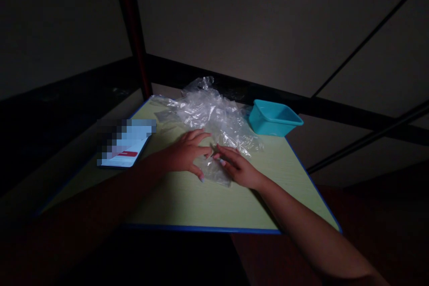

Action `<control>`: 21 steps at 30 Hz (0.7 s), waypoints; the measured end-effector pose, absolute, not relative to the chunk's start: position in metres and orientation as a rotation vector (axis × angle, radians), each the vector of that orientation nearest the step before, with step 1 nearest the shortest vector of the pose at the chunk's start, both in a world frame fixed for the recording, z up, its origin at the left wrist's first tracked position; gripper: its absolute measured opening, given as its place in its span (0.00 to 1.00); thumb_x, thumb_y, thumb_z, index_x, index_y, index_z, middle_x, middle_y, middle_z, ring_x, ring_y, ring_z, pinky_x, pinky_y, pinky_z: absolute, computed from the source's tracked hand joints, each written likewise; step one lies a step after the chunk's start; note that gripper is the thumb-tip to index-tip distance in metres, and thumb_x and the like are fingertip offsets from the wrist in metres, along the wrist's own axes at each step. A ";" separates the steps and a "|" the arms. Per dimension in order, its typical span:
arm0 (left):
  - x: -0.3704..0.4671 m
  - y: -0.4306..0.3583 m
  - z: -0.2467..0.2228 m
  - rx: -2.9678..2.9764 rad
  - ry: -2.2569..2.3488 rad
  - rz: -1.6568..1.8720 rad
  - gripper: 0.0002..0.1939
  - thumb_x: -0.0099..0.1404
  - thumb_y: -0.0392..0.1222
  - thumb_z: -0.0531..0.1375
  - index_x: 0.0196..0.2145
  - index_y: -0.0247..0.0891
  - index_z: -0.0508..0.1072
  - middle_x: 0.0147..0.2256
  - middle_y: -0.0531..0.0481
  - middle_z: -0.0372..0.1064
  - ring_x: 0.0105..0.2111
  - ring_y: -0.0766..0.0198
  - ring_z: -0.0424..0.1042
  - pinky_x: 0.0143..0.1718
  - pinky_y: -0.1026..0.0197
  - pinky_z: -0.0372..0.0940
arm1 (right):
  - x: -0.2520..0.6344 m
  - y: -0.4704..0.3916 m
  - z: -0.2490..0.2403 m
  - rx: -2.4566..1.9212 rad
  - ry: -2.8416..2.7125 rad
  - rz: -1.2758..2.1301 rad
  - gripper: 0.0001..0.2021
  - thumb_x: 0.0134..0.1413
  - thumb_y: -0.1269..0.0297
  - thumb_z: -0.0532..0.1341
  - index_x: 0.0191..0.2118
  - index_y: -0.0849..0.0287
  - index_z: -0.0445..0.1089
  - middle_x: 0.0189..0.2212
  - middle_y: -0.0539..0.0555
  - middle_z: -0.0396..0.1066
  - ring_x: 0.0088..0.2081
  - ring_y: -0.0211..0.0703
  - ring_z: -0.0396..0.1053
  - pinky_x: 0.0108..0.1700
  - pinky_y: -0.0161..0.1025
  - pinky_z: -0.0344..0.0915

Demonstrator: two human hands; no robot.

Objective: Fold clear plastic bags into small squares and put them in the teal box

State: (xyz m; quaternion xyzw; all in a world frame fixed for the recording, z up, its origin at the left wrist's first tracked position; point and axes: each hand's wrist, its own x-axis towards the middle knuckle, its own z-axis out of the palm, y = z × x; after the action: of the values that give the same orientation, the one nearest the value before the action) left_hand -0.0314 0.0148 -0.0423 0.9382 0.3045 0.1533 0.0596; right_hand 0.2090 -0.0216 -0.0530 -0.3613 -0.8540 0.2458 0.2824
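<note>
A small clear plastic bag (214, 174) lies flat on the table between my hands. My left hand (187, 152) is over the table at the bag's left edge, fingers spread and apart, thumb pointing toward me. From the other side comes my right hand (239, 167), its fingers bent and the thumb close to the index fingertip, pinched at the upper right part of the bag. The fingertips of the two hands nearly meet. Just beyond them is a crumpled heap of clear plastic bags (209, 109). The dim light blurs the fine detail at the fingertips.
A turquoise plastic basket (275, 125) stands at the table's back right corner. On the left lies a phone (129, 147) with its screen lit, partly pixelated. The pale table (201, 210) has a blue edge, and a wall rises behind it.
</note>
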 end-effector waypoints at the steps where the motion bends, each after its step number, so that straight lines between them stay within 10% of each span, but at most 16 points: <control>1: -0.031 0.015 -0.042 2.839 0.927 0.457 0.31 0.42 0.65 0.67 0.38 0.42 0.73 0.62 0.42 0.47 0.62 0.38 0.41 0.60 0.40 0.43 | 0.209 -0.022 -0.053 -0.970 -2.290 0.659 0.27 0.59 0.69 0.53 0.64 0.53 0.53 0.50 0.58 0.70 0.58 0.51 0.59 0.61 0.62 0.44; 14: -0.032 0.014 -0.043 2.782 0.974 0.438 0.36 0.41 0.65 0.67 0.44 0.42 0.72 0.63 0.41 0.48 0.62 0.40 0.43 0.60 0.43 0.46 | 0.210 -0.031 -0.033 -0.907 -2.377 0.583 0.22 0.60 0.66 0.54 0.60 0.49 0.61 0.58 0.55 0.64 0.63 0.49 0.51 0.63 0.58 0.46; 21: -0.032 0.015 -0.045 2.776 0.956 0.457 0.35 0.43 0.67 0.65 0.44 0.41 0.72 0.62 0.41 0.49 0.62 0.41 0.44 0.60 0.45 0.46 | 0.209 -0.052 -0.009 -0.761 -2.812 0.621 0.26 0.59 0.59 0.58 0.63 0.49 0.56 0.64 0.53 0.53 0.66 0.47 0.43 0.65 0.57 0.29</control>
State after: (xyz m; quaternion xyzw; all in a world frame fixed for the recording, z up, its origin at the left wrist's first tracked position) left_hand -0.0322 0.0149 -0.0451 0.9309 0.3206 0.1532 0.0849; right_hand 0.2085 -0.0518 -0.0088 -0.2547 -0.9409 0.2077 0.0815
